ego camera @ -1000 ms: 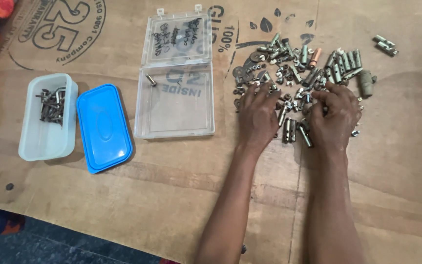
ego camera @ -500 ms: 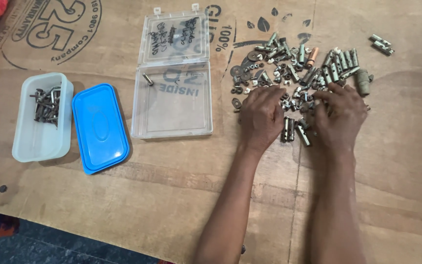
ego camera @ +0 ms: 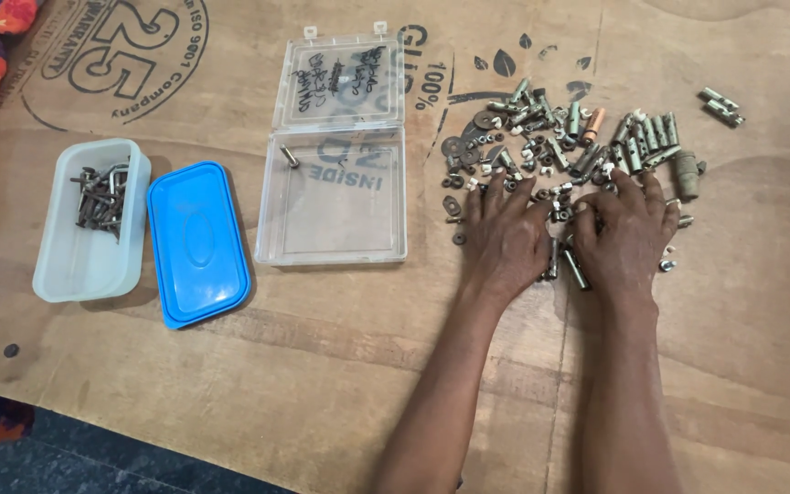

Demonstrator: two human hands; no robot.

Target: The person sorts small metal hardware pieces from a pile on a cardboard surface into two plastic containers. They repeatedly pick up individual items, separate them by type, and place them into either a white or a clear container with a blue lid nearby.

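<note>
At the left we see a white tub (ego camera: 91, 240) of screws beside its blue lid (ego camera: 197, 243), then an open clear case (ego camera: 336, 197). Our left hand (ego camera: 507, 240) and right hand (ego camera: 630, 233) lie flat, fingers spread, holding nothing, on the pile of metal fittings (ego camera: 560, 146); a careless sweep could roll pieces off the plywood board (ego camera: 322, 366).

a clear hinged plastic case (ego camera: 338, 151) is laid open at the middle of the board, with dark handwriting seen on its raised lid. a white rectangular tub (ego camera: 91, 221) is set at the left, and its blue rounded lid (ego camera: 197, 242) is laid flat just beside it. black printed stamps (ego camera: 116, 55) are seen on the brown board.
</note>
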